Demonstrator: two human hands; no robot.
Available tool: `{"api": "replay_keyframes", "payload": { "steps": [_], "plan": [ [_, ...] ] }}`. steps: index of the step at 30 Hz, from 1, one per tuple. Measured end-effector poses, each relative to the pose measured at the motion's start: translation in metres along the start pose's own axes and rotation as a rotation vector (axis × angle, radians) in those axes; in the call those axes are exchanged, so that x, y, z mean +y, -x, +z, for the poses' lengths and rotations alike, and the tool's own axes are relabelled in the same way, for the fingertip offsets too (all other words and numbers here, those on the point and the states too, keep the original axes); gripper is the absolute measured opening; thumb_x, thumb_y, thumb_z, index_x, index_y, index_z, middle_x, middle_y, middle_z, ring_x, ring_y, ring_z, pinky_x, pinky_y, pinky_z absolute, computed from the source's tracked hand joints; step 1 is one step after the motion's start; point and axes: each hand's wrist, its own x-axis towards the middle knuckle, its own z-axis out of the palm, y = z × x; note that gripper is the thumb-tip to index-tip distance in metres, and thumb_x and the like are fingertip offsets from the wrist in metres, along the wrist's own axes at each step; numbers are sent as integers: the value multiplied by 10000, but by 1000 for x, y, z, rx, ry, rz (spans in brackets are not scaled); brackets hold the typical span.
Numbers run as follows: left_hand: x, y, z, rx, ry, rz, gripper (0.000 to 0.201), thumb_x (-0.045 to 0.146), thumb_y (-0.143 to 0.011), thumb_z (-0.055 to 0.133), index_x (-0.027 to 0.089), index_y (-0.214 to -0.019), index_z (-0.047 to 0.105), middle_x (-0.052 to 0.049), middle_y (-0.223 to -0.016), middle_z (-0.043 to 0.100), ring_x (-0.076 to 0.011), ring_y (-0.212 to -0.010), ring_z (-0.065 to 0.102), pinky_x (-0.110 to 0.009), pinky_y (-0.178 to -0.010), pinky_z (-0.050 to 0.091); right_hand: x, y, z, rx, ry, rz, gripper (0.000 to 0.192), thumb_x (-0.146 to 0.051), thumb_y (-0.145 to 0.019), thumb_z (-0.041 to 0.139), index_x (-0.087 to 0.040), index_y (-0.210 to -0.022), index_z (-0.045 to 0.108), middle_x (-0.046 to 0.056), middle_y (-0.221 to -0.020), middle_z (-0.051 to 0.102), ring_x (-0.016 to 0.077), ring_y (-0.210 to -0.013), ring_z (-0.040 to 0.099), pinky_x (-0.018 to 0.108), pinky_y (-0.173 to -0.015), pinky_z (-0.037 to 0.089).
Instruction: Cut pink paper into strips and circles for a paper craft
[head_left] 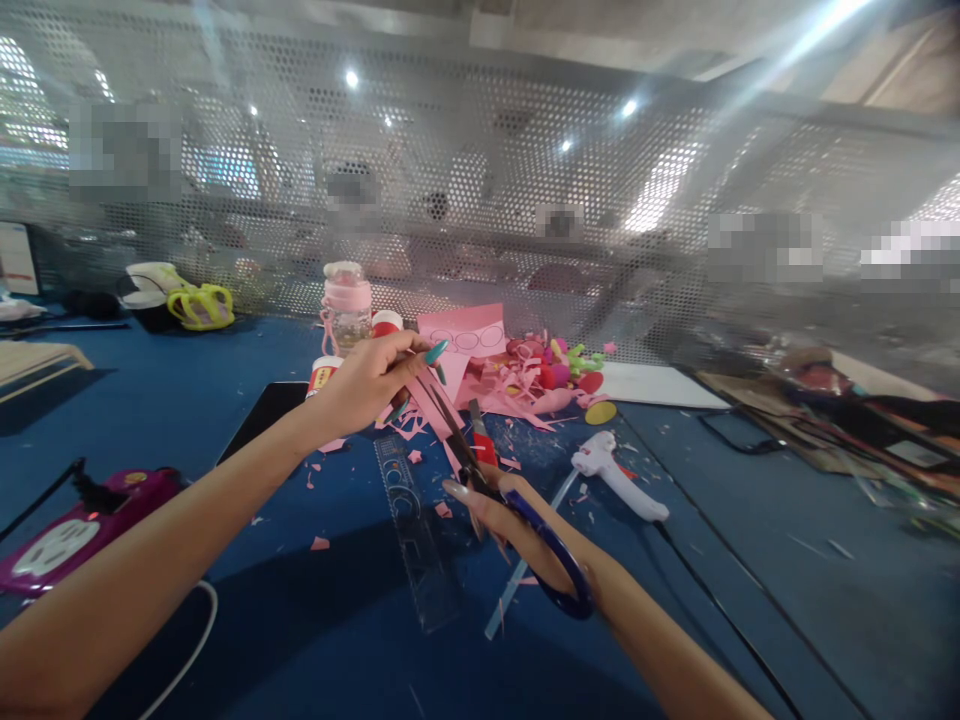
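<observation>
Head camera gives us the left hand (pixel 367 385) pinching a thin pink paper strip (pixel 439 405) in closed fingers above the worktop (pixel 750 530), while the right hand (pixel 517 525) grips blue-handled scissors (pixel 510 500), whose dark metal blades are parted around the strip. We see the blue, felt-like worktop littered with pink paper scraps (pixel 517 395), backed by a perforated metal screen (pixel 525 200). Close around the hands lie a clear plastic ruler (pixel 416 530), a white glue gun (pixel 615 475), a pink-capped bottle (pixel 346 305) and a purple device (pixel 82 530).
</observation>
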Motion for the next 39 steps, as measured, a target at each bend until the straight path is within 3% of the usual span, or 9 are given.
{"api": "replay_keyframes", "payload": {
  "steps": [14, 28, 39],
  "plan": [
    [1, 0, 0, 3, -32, 20, 204, 296, -866, 453, 146, -911, 584, -3, -595, 575, -52, -406, 463, -165, -381, 347, -7, 2, -3, -29, 27, 15, 384, -535, -831, 467, -191, -664, 432, -64, -561, 377, 86, -505, 379, 244, -526, 337],
    [-2, -1, 0, -3, -32, 52, 204, 295, -867, 450, 154, -927, 584, -15, -625, 609, -52, -395, 470, -170, -376, 352, 5, -3, 1, 22, 8, -5, 365, -532, -821, 485, -188, -702, 460, -60, -573, 416, 74, -483, 373, 220, -475, 313],
    [-1, 2, 0, 46, -186, 140, 168, 262, -875, 443, 153, -903, 568, 20, -568, 563, -60, -433, 463, -188, -431, 344, -13, 1, -2, -4, 12, 39, 357, -504, -849, 448, -176, -724, 505, -61, -523, 364, 91, -469, 364, 238, -468, 309]
  ]
}}
